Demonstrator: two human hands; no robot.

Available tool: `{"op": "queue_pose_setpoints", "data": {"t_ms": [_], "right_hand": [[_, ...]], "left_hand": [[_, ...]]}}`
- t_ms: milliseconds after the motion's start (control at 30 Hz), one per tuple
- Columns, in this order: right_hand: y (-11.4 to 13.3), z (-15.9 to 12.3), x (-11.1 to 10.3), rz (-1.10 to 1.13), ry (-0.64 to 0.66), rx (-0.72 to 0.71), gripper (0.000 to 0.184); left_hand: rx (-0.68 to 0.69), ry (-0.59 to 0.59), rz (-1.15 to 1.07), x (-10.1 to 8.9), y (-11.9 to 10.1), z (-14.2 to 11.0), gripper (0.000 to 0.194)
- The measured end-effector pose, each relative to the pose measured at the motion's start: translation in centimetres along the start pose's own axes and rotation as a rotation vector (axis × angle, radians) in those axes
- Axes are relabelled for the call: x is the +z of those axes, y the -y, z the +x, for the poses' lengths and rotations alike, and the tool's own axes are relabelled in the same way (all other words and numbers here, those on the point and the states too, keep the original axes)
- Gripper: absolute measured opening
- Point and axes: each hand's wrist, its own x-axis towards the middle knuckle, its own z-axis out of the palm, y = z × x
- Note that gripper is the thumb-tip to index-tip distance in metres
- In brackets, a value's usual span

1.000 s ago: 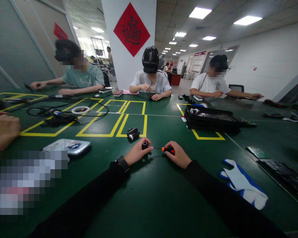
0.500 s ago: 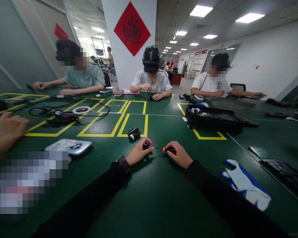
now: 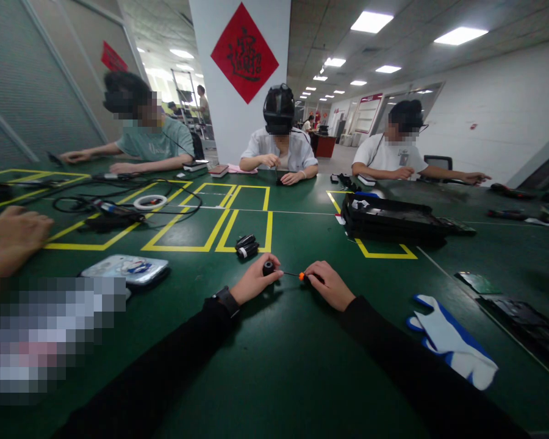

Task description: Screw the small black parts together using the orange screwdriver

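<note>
My left hand is closed around a small black cylindrical part with a round end facing me. In my right hand is a screwdriver with an orange and black handle, most of it covered by my fingers. Its thin shaft points left and reaches the black part; the tip is hidden by my left fingers. Just beyond my left hand, several black cylindrical pieces lie together on the green table.
A white and blue glove lies right of my right arm. Farther off stands a black tray-like housing. On the left are a light-coloured case, tangled cables and another person's hand. Several people sit around the table.
My right fingers have shifted on the screwdriver handle and now cover more of it. My left hand keeps its grip. At the left, the other person's hand has come further into view.
</note>
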Motion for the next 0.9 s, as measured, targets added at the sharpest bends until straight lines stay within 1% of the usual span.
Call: {"op": "queue_pose_setpoints", "data": {"t_ms": [100, 200, 300, 433, 733, 833, 900], "right_hand": [[-0.13, -0.09, 0.1, 0.01, -0.016, 0.006, 0.011], [-0.24, -0.27, 0.3, 0.039, -0.042, 0.048, 0.015], [-0.26, -0.4, 0.46, 0.067, -0.036, 0.065, 0.015], [-0.12, -0.4, 0.39, 0.082, -0.041, 0.066, 0.019], [-0.26, -0.11, 0.03, 0.027, 0.01, -0.013, 0.014], [-0.22, -0.24, 0.1, 0.054, -0.012, 0.015, 0.01], [-0.16, -0.34, 0.17, 0.082, -0.02, 0.043, 0.014]], "left_hand": [[-0.007, 0.006, 0.001, -0.02, 0.12, 0.03, 0.024], [-0.026, 0.01, 0.006, -0.01, 0.09, 0.04, 0.027], [-0.032, 0.008, 0.01, -0.01, -0.06, 0.01, 0.027], [-0.035, 0.019, 0.003, -0.03, -0.22, -0.05, 0.026], [-0.044, 0.01, -0.006, -0.01, -0.28, 0.03, 0.024], [-0.03, 0.015, -0.004, -0.04, -0.11, 0.05, 0.024], [-0.025, 0.02, 0.001, -0.05, -0.05, 0.04, 0.025]]}}
